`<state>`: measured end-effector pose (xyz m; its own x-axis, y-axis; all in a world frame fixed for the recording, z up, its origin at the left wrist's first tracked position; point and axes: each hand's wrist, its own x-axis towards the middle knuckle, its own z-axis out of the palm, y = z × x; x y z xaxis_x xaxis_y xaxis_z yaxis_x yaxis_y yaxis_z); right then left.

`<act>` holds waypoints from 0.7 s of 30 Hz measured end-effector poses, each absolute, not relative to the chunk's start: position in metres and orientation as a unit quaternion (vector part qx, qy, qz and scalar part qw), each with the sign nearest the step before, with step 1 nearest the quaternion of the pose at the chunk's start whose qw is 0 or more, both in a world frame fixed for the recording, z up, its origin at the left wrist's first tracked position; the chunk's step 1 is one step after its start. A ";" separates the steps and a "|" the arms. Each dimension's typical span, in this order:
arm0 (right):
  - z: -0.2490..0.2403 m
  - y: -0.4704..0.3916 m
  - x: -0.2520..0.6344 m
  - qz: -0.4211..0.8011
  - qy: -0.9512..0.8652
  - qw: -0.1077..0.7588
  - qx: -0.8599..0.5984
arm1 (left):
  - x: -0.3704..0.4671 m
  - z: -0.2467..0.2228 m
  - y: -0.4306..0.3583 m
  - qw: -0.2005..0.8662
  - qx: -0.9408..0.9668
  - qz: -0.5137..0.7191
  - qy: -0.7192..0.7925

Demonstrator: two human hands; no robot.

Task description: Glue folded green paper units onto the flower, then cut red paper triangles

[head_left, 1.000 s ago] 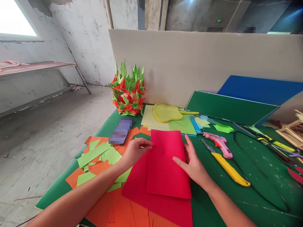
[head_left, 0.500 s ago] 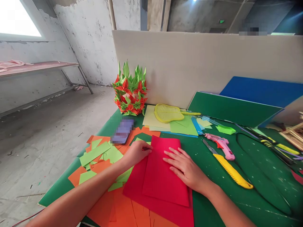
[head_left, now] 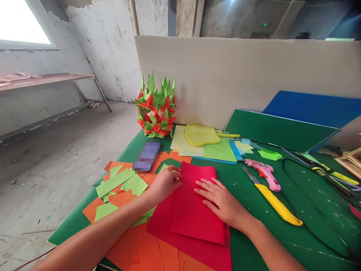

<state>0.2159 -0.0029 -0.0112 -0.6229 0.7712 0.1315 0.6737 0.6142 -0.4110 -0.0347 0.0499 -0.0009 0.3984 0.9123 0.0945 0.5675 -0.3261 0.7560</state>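
Right of the scraps (head_left: 115, 182), your left hand (head_left: 167, 180) has its fingers curled at the left edge of the red paper (head_left: 194, 222); I can't tell whether they pinch it. The paper lies partly folded on the desk (head_left: 316, 195), between your hands. Your right hand (head_left: 217, 199) rests on it, fingers spread. Best steady that left edge and press evenly.

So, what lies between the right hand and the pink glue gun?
Between the right hand and the glue gun lies the yellow-handled knife, on the green table; the head view shows it.
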 end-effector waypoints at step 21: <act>-0.009 -0.003 0.215 0.145 -0.890 0.139 -0.409 | -0.028 0.007 0.042 0.273 0.834 0.205 0.434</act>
